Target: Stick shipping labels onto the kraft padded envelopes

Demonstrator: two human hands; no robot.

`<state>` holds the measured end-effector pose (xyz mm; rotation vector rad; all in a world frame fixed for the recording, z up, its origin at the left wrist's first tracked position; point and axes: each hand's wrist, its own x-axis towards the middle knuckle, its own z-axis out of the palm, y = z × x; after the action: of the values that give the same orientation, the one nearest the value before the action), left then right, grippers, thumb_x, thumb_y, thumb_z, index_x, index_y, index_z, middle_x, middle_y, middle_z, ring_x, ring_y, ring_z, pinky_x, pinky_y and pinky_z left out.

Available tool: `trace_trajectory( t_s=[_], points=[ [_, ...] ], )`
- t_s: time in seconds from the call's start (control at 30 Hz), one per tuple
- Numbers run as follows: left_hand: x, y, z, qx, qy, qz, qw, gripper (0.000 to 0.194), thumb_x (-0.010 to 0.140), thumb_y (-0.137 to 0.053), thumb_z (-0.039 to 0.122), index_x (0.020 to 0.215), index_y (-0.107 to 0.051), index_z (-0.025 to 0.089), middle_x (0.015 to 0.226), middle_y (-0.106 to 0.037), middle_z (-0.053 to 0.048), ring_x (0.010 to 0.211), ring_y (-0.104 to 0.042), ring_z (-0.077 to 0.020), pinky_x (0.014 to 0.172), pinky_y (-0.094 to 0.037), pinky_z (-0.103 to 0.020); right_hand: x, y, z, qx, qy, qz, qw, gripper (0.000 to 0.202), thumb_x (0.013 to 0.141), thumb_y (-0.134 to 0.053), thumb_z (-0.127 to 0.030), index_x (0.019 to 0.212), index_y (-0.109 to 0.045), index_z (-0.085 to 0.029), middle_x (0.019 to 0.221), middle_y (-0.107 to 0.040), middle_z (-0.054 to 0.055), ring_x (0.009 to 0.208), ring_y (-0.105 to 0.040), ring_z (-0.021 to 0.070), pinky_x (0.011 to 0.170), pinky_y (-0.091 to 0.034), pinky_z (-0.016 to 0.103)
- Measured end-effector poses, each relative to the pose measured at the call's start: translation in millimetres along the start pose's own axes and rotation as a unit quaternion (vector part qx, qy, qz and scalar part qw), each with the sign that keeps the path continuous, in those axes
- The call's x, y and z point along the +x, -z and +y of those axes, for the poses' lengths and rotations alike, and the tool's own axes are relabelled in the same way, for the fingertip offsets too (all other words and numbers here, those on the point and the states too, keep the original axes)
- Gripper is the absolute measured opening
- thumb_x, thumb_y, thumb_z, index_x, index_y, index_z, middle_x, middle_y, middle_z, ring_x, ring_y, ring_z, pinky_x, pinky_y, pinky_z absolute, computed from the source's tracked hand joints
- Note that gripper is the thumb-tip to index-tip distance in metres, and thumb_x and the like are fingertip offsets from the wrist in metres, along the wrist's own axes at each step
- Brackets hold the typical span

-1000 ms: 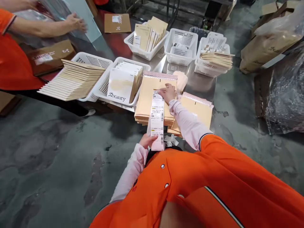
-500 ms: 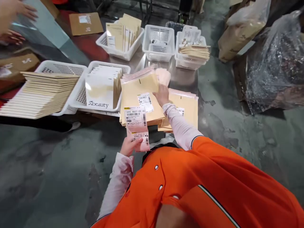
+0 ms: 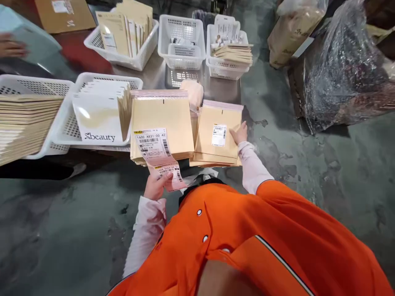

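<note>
My left hand (image 3: 154, 186) pinches a folded strip of printed shipping labels (image 3: 151, 144), whose upper part lies over the lower edge of the left stack of padded envelopes (image 3: 163, 121). No label shows on the uncovered part of that stack's top envelope. To the right is a second stack, its top padded envelope (image 3: 206, 123) bearing a white shipping label (image 3: 219, 135). My right hand (image 3: 240, 133) is at this envelope's right edge, thumb on top and fingers around the side. Behind and between the stacks is a pale pink roll or bundle (image 3: 193, 94).
White baskets hold a "beauty" printed envelope stack (image 3: 98, 117), tan envelopes (image 3: 27, 119) and other mailers (image 3: 115, 37). Small items lie in a middle basket (image 3: 182, 31) and a right basket (image 3: 226, 72). Plastic-wrapped goods (image 3: 345, 82) stand on the floor. A co-worker's hand (image 3: 12, 46) is at left.
My right hand has moved right from the left stack to the right stack's edge. A labelled envelope now tops the right stack; the label seen on the left stack is gone. The view has shifted.
</note>
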<state>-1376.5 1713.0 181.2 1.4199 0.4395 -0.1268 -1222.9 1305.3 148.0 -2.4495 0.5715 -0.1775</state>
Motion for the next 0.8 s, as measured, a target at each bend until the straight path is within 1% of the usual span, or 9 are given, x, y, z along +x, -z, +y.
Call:
trace_trajectory(
  t_s=[0.1,0.2,0.27,0.37,0.43,0.5,0.57,0.67,0.8],
  points=[
    [0.2,-7.7,-0.3,0.0,0.006,0.002,1.0,0.067,0.045,-0.101,0.057,0.092,-0.079,0.014,0.097,-0.081,-0.012,0.097,-0.075,-0.0316,0.093,-0.061,-0.043,-32.4,-44.9,-23.0,-0.128,0.068,-0.065,0.987,0.083,0.106,-0.06,-0.046,0.172,-0.03,-0.006,0.18,-0.014,0.026,0.166,-0.007,0.0463,0.131,-0.01,0.068],
    [-0.6,-15.6,2.2,-0.001,0.026,0.01,1.0,0.063,0.042,-0.102,0.052,0.088,-0.08,0.015,0.093,-0.081,-0.011,0.09,-0.076,-0.0294,0.089,-0.063,-0.041,-58.6,-75.0,-50.2,-0.197,0.196,-0.167,0.946,0.071,0.108,-0.052,-0.055,0.172,-0.038,-0.026,0.183,-0.012,0.01,0.167,0.001,0.0484,0.127,-0.001,0.079],
    [-1.3,-20.3,3.8,-0.003,0.029,0.009,1.0,0.061,0.041,-0.103,0.05,0.085,-0.08,0.016,0.091,-0.081,-0.011,0.089,-0.076,-0.0295,0.089,-0.063,-0.042,-63.7,-78.3,-60.7,-0.202,0.215,-0.201,0.934,0.069,0.108,-0.053,-0.058,0.17,-0.042,-0.029,0.182,-0.016,0.009,0.167,0.001,0.0492,0.124,-0.001,0.082],
    [-1.9,-26.6,3.7,0.008,0.008,0.01,1.0,0.058,0.043,-0.102,0.052,0.083,-0.08,0.016,0.092,-0.081,-0.012,0.092,-0.077,-0.0332,0.091,-0.063,-0.046,-66.0,-61.7,-68.7,-0.113,0.197,-0.183,0.956,0.069,0.105,-0.061,-0.055,0.164,-0.051,-0.02,0.177,-0.03,0.018,0.167,-0.013,0.0441,0.13,-0.011,0.075],
    [-1.8,-31.8,2.6,0.017,-0.004,0.02,1.0,0.059,0.046,-0.101,0.053,0.086,-0.081,0.015,0.094,-0.081,-0.014,0.095,-0.077,-0.0364,0.092,-0.063,-0.049,-78.9,-47.5,-74.7,0.059,0.216,-0.201,0.954,0.069,0.1,-0.068,-0.055,0.157,-0.057,-0.018,0.163,-0.051,0.021,0.156,-0.041,0.0375,0.131,-0.031,0.062],
    [-1.2,-38.5,3.4,0.034,0.003,0.0,0.999,0.059,0.048,-0.101,0.054,0.087,-0.081,0.014,0.092,-0.081,-0.016,0.096,-0.077,-0.0396,0.09,-0.063,-0.051,-103.9,-41.1,-84.9,0.255,0.247,-0.286,0.89,0.074,0.092,-0.076,-0.061,0.151,-0.061,-0.02,0.142,-0.067,0.016,0.134,-0.064,0.0308,0.12,-0.051,0.051],
    [-0.5,-45.6,8.9,0.058,0.018,-0.056,0.997,0.057,0.049,-0.102,0.052,0.084,-0.08,0.013,0.087,-0.079,-0.017,0.096,-0.076,-0.0421,0.087,-0.063,-0.051,-134.0,-43.5,-99.7,0.378,0.226,-0.355,0.825,0.077,0.086,-0.077,-0.069,0.146,-0.064,-0.022,0.131,-0.073,0.012,0.122,-0.071,0.0278,0.112,-0.058,0.047],
    [2.4,-51.8,25.4,0.039,-0.029,-0.066,0.997,0.06,0.051,-0.102,0.051,0.091,-0.079,0.013,0.093,-0.08,-0.016,0.101,-0.076,-0.0396,0.089,-0.063,-0.047,-168.6,-50.7,-124.5,0.424,0.152,-0.367,0.814,0.066,0.089,-0.069,-0.074,0.13,-0.073,-0.022,0.129,-0.075,0.012,0.126,-0.071,0.0274,0.117,-0.056,0.047],
    [11.4,-46.8,43.3,-0.052,-0.092,0.026,0.994,0.061,0.053,-0.099,0.056,0.093,-0.078,0.015,0.094,-0.08,-0.012,0.094,-0.076,-0.0296,0.088,-0.061,-0.041,-172.3,-45.3,-150.6,0.365,0.194,-0.436,0.8,0.052,0.08,-0.087,-0.06,0.114,-0.08,-0.021,0.121,-0.08,0.009,0.115,-0.076,0.0288,0.112,-0.059,0.049]
  ],
)
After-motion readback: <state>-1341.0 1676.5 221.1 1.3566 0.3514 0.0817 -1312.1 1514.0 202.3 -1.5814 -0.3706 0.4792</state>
